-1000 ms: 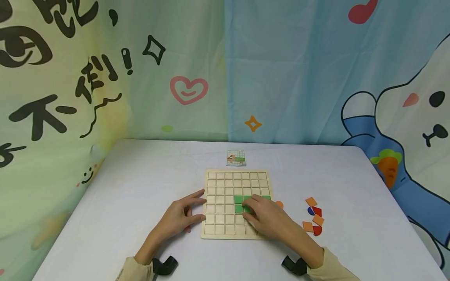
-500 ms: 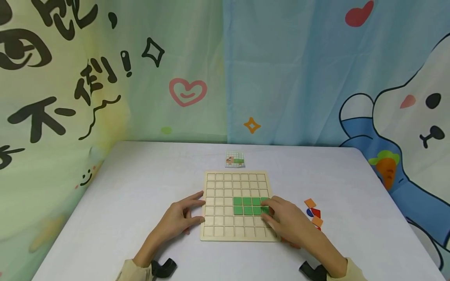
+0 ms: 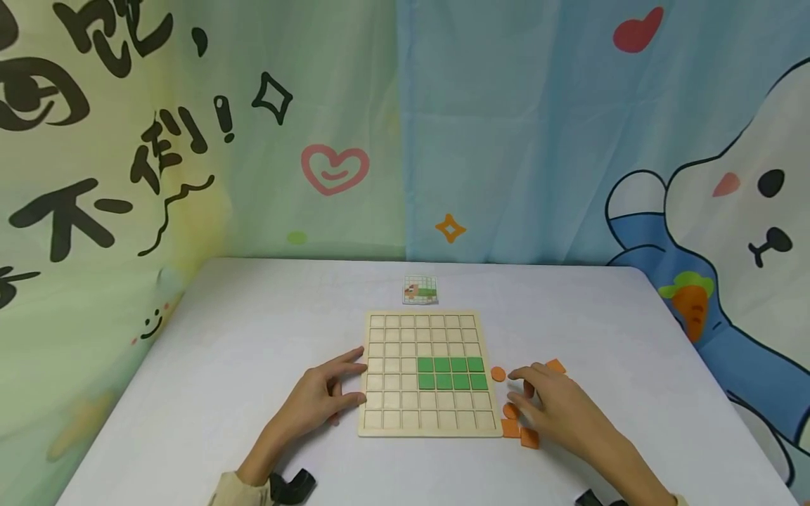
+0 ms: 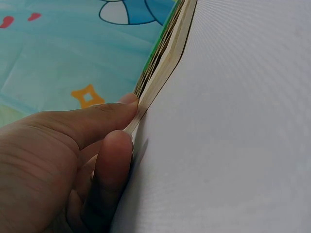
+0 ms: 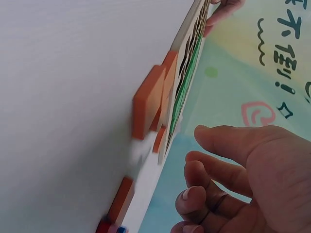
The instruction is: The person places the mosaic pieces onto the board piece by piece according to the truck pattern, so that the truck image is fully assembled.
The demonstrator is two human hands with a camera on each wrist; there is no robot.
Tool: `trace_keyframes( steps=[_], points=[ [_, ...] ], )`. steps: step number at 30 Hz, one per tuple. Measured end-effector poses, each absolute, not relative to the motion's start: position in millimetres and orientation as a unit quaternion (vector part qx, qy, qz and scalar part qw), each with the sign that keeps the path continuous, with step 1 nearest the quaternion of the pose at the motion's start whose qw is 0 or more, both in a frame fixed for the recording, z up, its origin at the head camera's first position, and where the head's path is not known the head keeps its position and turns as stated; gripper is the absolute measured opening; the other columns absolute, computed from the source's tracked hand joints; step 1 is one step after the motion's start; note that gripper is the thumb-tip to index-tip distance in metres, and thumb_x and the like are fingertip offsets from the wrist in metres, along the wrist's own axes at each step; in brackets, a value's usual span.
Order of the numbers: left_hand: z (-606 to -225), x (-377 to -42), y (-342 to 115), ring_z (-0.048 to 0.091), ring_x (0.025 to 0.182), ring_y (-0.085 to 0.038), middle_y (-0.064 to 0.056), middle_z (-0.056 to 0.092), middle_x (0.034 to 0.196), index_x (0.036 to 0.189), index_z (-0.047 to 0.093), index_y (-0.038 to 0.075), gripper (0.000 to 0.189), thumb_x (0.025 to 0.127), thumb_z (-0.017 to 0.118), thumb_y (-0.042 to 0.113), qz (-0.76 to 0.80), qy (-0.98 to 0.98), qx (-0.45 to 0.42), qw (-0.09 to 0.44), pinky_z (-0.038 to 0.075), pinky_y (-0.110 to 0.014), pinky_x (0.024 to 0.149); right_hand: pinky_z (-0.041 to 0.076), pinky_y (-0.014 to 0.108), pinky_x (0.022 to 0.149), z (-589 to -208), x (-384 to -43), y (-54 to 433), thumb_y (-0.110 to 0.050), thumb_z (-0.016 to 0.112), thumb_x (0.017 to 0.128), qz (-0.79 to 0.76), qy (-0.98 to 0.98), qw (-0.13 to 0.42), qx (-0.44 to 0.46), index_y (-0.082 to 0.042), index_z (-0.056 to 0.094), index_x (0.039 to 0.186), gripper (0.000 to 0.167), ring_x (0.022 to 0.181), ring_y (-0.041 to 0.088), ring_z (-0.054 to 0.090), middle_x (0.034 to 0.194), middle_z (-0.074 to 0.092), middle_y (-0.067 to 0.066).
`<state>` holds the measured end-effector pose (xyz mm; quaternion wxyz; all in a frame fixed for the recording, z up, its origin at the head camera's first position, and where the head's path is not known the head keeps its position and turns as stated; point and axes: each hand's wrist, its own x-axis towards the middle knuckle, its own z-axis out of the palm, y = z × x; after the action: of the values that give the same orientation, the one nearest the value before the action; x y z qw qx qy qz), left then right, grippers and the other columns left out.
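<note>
A pale wooden grid board (image 3: pixel 389 404) lies on the white table, with two rows of green square tiles (image 3: pixel 458 365) in its right half. My left hand (image 3: pixel 325 390) rests at the board's left edge, index finger and thumb spread apart and touching it. To the right of the board, my right hand (image 3: pixel 560 404) hovers with loosely bent fingers and nothing between them. Its fingertips are near an orange disc (image 3: pixel 498 374). Another orange disc (image 3: pixel 510 410) and two orange squares (image 3: pixel 529 438) lie by the board's lower right corner.
A small picture card (image 3: pixel 420 289) with a grid design lies behind the board. One more orange square (image 3: pixel 556 365) shows beyond my right hand; a red piece (image 5: pixel 103 226) and a blue piece (image 5: pixel 122 229) appear low in the right wrist view. Printed curtains (image 3: pixel 506 140) hang behind the table.
My right hand has slid from over the green tiles to the right, off the board. The green tiles and the orange pieces beside the board are now uncovered. My left hand stays at the edge.
</note>
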<state>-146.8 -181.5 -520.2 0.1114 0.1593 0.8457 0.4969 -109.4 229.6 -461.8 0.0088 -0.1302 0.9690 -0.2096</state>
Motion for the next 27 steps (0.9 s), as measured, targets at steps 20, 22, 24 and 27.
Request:
trace_keyframes(
  steps=[20, 22, 24, 27],
  points=[
    [-520.2, -146.5, -181.8, 0.058, 0.043, -0.015, -0.006, 0.049, 0.166, 0.139, 0.069, 0.01, 0.054, 0.09, 0.086, 0.024, 0.495, 0.847, 0.16, 0.108, 0.05, -0.023, 0.059, 0.039, 0.021, 0.063, -472.8, -88.3, 268.1, -0.027, 0.084, 0.091, -0.164, 0.983, 0.065, -0.06, -0.009, 0.076, 0.114, 0.031, 0.075, 0.01, 0.048, 0.079, 0.051, -0.005],
    [-520.4, -146.6, -181.7, 0.058, 0.043, -0.015, -0.006, 0.049, 0.166, 0.139, 0.069, 0.01, 0.054, 0.09, 0.086, 0.024, 0.495, 0.847, 0.162, 0.107, 0.05, -0.023, 0.06, 0.039, 0.022, 0.064, -473.4, -88.2, 270.1, -0.027, 0.085, 0.09, -0.162, 0.982, 0.076, -0.054, -0.009, 0.076, 0.114, 0.031, 0.076, 0.011, 0.049, 0.079, 0.051, -0.005],
    [-520.5, -146.7, -181.7, 0.058, 0.043, -0.015, -0.006, 0.049, 0.166, 0.139, 0.069, 0.01, 0.054, 0.09, 0.086, 0.024, 0.495, 0.847, 0.163, 0.106, 0.05, -0.023, 0.059, 0.039, 0.022, 0.064, -474.2, -88.3, 271.8, -0.027, 0.086, 0.089, -0.16, 0.982, 0.084, -0.049, -0.009, 0.076, 0.114, 0.033, 0.077, 0.012, 0.049, 0.08, 0.052, -0.004],
    [-520.6, -146.8, -181.4, 0.058, 0.043, -0.014, -0.006, 0.048, 0.167, 0.139, 0.069, 0.01, 0.054, 0.09, 0.086, 0.025, 0.495, 0.847, 0.164, 0.106, 0.05, -0.023, 0.06, 0.04, 0.022, 0.064, -475.5, -88.8, 273.7, -0.027, 0.087, 0.088, -0.158, 0.982, 0.089, -0.043, -0.009, 0.076, 0.115, 0.034, 0.077, 0.013, 0.05, 0.081, 0.054, -0.004]
  ],
)
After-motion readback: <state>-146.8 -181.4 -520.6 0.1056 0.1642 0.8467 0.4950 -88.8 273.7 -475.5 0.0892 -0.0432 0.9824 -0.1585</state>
